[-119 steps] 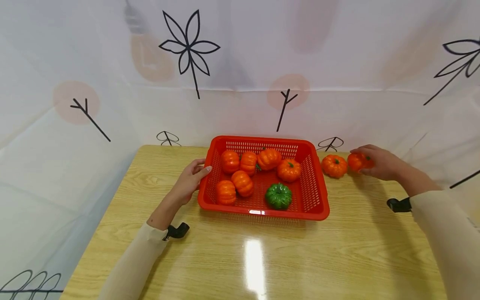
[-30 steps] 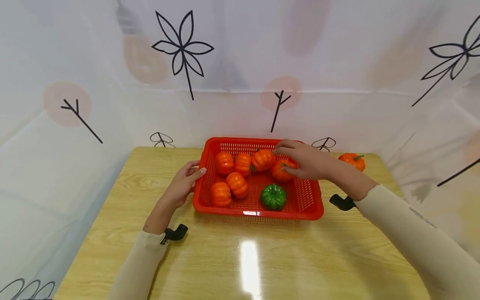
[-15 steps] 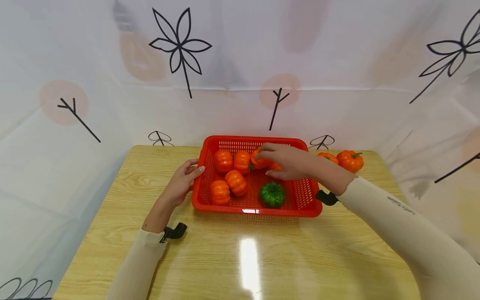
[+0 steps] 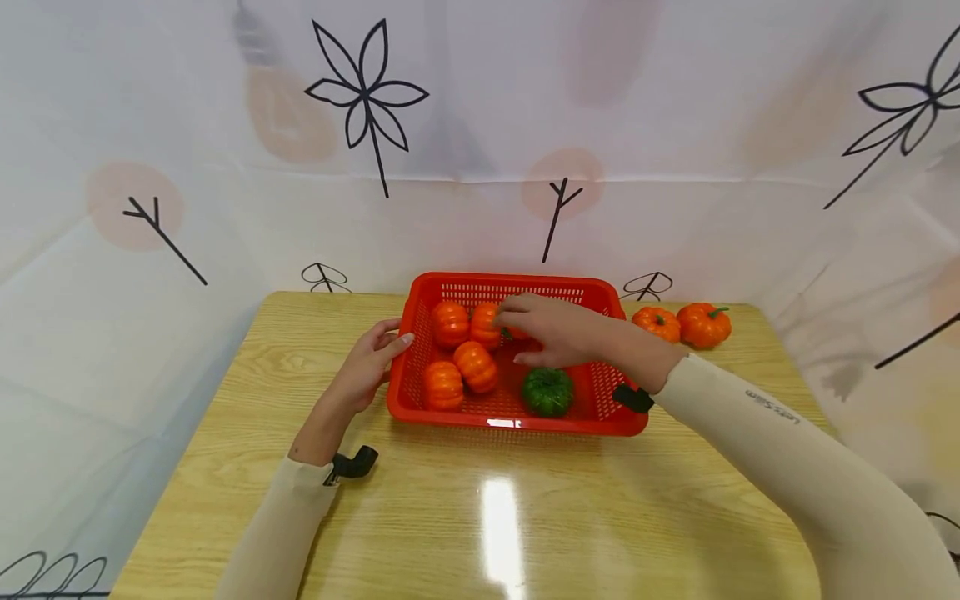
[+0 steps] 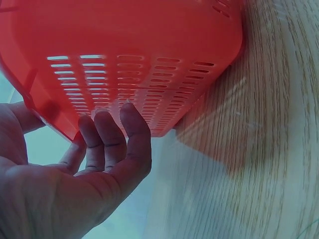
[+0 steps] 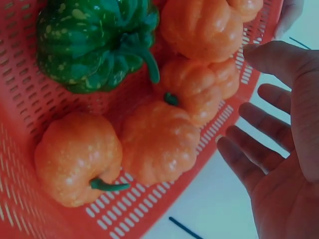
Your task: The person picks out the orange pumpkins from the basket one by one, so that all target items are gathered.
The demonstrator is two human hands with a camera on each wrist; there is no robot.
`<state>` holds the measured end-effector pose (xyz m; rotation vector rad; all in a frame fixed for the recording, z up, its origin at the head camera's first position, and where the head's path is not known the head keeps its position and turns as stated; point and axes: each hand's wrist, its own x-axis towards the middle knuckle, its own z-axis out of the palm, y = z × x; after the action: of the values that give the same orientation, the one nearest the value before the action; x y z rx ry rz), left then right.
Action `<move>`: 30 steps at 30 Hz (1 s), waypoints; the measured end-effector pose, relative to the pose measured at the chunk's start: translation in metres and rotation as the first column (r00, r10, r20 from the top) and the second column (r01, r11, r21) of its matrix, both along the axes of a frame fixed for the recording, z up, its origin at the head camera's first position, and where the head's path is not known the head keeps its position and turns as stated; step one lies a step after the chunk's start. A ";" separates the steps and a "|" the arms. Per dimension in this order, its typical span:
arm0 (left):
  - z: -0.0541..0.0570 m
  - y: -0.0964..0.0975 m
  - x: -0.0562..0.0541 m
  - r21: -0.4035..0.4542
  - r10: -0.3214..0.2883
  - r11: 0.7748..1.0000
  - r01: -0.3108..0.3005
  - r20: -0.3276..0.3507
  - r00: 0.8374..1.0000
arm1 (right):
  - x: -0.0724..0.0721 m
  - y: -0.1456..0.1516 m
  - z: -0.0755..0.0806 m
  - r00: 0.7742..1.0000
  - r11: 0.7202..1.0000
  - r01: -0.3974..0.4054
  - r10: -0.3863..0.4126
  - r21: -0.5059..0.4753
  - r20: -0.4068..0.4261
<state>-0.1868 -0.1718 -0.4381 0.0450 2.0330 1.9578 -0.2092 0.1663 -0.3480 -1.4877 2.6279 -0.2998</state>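
A red plastic basket (image 4: 450,418) sits on the table and holds several toy orange pumpkins (image 4: 476,367) and a green pumpkin (image 4: 547,392). At its left end, my left hand (image 4: 363,371) grips the rim, with the thumb above and the fingers (image 5: 134,127) against the slotted outer wall. Over the basket's back half hovers my right hand (image 4: 558,329), fingers loosely spread and holding nothing. It covers part of the pumpkins beneath it in the head view. The right wrist view shows a gap between its fingers (image 6: 249,149) and the pumpkins.
Two more orange pumpkins (image 4: 656,323) (image 4: 703,325) rest on the wooden table (image 4: 420,517) to the right of the basket. A white patterned cloth (image 4: 480,125) hangs behind the table's back edge.
My right hand has let go of the far-right pumpkin on the table and moved left over the basket, then farther left across it. My left hand stays at the basket's rim.
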 end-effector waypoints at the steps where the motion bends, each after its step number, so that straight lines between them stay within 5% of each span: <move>1: 0.000 0.000 0.000 -0.001 0.000 1.000 0.000 0.001 1.000 | 0.000 -0.001 -0.001 1.000 1.000 -0.008 0.008 -0.001 -0.006; 30: -0.002 0.000 0.002 0.005 0.004 1.000 -0.004 0.005 1.000 | 0.006 -0.051 -0.034 0.986 0.978 -0.158 0.163 0.136 -0.026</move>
<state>-0.1853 -0.1714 -0.4401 0.0378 2.0265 1.9640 -0.2027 0.1157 -0.3823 -1.6613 2.4802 -0.0807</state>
